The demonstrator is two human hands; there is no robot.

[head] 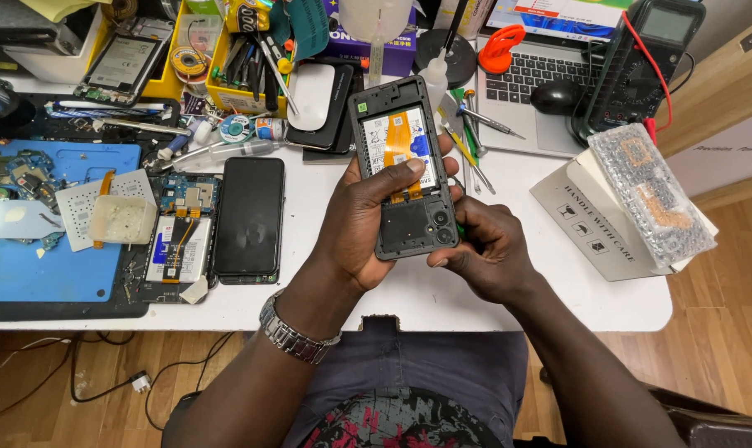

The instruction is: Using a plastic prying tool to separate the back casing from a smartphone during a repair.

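Fingers of the left hand (361,217) gripped the opened phone (405,166), thumb pressing its orange flex cable (398,137); the right hand (481,249) pinched its lower right edge. Back cover was already off, battery exposed; I judged the internals not yet removed. Left of it lay a black phone (248,216).

Opened-up phone (405,166), back cover off, dark grey frame, held upright-ish over the white table edge. White battery with a blue patch showing inside, orange flex ribbon running down across it. Black plate over the lower part, round camera lenses at bottom right.
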